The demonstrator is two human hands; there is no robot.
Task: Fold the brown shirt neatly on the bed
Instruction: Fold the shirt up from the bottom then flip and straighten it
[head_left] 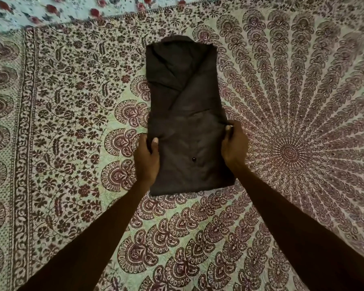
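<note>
Head view: brown shirt [185, 114] lies flat on the mandala-print bedspread [292, 101], folded into a narrow upright strip, collar toward the far edge, one dark button [194, 158] showing near the hem. Left hand [147, 159] pinches the strip's left edge, thumb on top. Right hand [233, 143] grips the right edge, fingers curled around the fabric. A rose-print cloth [57, 9] borders the bedspread's far edge.
</note>
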